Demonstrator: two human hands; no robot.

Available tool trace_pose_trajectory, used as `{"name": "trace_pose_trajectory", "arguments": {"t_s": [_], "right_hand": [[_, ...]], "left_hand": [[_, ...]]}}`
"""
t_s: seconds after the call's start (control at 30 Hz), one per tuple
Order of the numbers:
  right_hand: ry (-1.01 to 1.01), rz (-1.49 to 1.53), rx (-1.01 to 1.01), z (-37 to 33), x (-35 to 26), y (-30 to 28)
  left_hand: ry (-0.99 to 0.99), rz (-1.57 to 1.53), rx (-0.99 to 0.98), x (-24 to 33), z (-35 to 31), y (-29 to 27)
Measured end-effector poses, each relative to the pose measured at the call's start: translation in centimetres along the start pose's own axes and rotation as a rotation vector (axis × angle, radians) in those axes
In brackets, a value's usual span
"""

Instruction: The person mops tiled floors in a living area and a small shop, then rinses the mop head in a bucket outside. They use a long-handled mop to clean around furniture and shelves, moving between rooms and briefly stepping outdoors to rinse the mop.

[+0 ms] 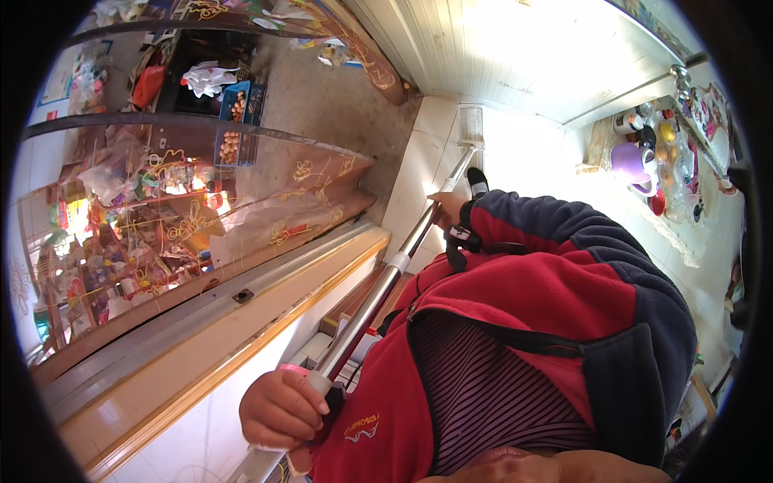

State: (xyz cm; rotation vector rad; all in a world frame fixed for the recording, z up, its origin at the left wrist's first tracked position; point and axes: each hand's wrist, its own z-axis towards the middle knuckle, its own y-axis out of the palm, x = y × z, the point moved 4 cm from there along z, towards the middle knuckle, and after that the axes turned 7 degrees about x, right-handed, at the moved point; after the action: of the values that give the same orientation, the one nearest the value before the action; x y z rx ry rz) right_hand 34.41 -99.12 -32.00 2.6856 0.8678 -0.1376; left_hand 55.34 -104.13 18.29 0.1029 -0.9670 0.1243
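Note:
A long silvery pole with pale collars, the handle of a flat mop (pixel 361 321), runs slantwise from the lower left up to the tiled floor. Its pale rectangular head (pixel 471 125) lies on the tiles at the top middle, washed out by bright light. My left hand (pixel 282 409) is wrapped around the handle's upper end, near the lower edge. Farther down the pole, my right hand (pixel 449 209) closes around it, a dark strap at the wrist. Part of a dark shoe (pixel 478 182) shows beside the pole just beyond my right hand.
A wood-edged counter (pixel 322 286) runs along my left. Beyond it hang clear patterned door strips (pixel 306 177), with a blue crate of eggs (pixel 233 148) behind. A white panelled wall (pixel 515 48) stands ahead. At the right, a cluttered shelf holds a purple pot (pixel 630 163).

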Motion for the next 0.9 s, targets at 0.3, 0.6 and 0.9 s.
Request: {"name": "trace_pose_trajectory", "arguments": {"t_s": [0.3,0.6,0.9], "right_hand": [[0.063,-0.052,0.002,3.0,1.0,-2.2],[0.127,-0.140,-0.164,-4.9,0.7,-1.0],[0.253,-0.162,-0.394,-12.9,0.5,1.8]], "left_hand": [[0.164,0.042,0.260,2.1,1.4,1.3],[0.153,-0.071,0.316,2.9,2.0,1.4],[0.094,0.060,0.404,2.9,4.7,1.8]]}}
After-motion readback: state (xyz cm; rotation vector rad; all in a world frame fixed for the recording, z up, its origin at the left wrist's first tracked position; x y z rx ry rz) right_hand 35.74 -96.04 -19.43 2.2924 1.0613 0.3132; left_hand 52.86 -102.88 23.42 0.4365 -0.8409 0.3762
